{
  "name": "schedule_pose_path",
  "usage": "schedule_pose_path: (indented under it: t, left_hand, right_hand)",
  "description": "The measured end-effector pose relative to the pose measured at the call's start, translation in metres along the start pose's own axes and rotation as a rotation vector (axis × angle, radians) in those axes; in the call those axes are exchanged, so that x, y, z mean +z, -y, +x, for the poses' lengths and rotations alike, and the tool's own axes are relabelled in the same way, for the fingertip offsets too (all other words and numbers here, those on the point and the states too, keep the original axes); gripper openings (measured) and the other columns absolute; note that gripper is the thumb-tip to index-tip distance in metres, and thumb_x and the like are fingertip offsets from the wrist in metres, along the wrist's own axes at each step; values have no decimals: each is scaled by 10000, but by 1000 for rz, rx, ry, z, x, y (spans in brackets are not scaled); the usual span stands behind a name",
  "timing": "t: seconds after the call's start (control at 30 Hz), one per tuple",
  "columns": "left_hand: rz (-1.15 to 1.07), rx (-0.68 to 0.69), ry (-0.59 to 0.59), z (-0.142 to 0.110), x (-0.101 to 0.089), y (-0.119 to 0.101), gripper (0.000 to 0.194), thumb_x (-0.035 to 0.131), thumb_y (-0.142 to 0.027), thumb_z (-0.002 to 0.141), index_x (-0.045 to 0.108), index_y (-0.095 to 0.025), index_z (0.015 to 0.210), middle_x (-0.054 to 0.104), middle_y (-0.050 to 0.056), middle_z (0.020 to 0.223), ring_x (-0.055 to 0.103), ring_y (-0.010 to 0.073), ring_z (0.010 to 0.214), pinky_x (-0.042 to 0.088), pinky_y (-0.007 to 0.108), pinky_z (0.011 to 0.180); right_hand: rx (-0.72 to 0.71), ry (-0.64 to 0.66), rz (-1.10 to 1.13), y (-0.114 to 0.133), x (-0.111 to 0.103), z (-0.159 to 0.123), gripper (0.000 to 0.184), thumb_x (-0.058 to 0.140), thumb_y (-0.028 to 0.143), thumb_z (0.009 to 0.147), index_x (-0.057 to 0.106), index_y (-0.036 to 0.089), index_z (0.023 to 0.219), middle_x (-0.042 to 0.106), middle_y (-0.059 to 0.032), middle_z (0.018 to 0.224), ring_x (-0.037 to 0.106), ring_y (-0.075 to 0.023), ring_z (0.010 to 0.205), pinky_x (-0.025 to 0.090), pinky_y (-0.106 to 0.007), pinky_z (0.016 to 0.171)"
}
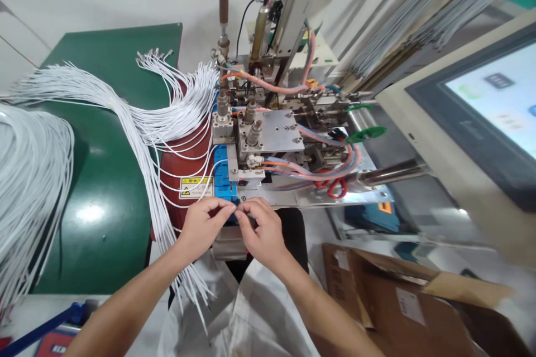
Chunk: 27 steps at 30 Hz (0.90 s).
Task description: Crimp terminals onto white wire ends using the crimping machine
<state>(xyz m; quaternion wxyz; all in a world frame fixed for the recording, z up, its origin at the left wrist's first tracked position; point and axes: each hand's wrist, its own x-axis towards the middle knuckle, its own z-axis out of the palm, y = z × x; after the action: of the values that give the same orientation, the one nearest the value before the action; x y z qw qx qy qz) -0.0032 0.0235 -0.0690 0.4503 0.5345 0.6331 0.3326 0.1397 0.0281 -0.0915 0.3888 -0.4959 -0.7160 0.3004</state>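
My left hand (pixel 206 224) and my right hand (pixel 263 230) meet at the near end of a row of blue fixture blocks (pixel 224 172). Thumb and forefinger of each are pinched together, the tips almost touching. Whatever lies between them is too small and covered to make out. White cables (pixel 144 170) run in a thick bundle just left of my left hand, and several single ones curve across to the blue blocks. Behind the blocks stands a machine with a flat metal plate (pixel 274 131) and orange and clear air hoses (pixel 310 170).
A green table (pixel 100 240) on the left carries a second coil of white cables (pixel 31 189). At the right, a screen panel (pixel 489 100) juts in on a metal arm. A green-rimmed spool (pixel 365 124) sits on the machine. Open cardboard boxes (pixel 389 295) stand at lower right.
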Motion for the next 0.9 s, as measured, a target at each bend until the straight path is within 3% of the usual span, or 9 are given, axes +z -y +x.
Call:
schedule_pose_path:
  t: [0.2, 0.33, 0.43, 0.6, 0.9]
  left_hand:
    - [-33, -67, -71, -6, 8, 4, 225, 506, -348, 813, 601, -164, 723, 535, -52, 483, 521, 86, 469, 432, 192, 510]
    - [74, -34, 41, -5, -5, 5, 185, 549, -316, 787, 623, -189, 901, 643, -16, 684, 569, 102, 546, 450, 208, 536]
    - [259, 97, 114, -1, -19, 10, 148, 557, -231, 783, 644, -215, 901, 666, -3, 790, 608, 134, 705, 470, 246, 671]
    - [448, 296, 41, 3, -25, 20, 188, 479, -181, 833, 653, -217, 895, 644, 26, 860, 602, 153, 789, 467, 288, 755]
    - [540, 326, -27, 6, -18, 24, 132, 481, -150, 818, 604, -196, 836, 615, 21, 808, 583, 157, 752, 465, 288, 692]
  right_hand:
    - [48, -49, 80, 1, 3, -2, 165, 460, 205, 806, 530, 203, 657, 579, -29, 663, 529, -165, 674, 422, -299, 657]
    - [102, -49, 77, -7, 1, -1, 148, 462, 207, 804, 533, 197, 675, 567, -25, 668, 529, -165, 674, 417, -292, 649]
    - [195, -34, 59, -19, 3, 1, 151, 465, 227, 800, 539, 196, 672, 566, -21, 674, 537, -166, 677, 416, -282, 634]
    - [213, -7, 6, -27, 7, 3, 153, 463, 228, 789, 542, 202, 661, 579, -23, 685, 540, -169, 686, 417, -278, 640]
    - [223, 50, -133, -28, 7, 6, 145, 450, 218, 777, 541, 207, 665, 593, -30, 697, 539, -179, 686, 410, -285, 639]
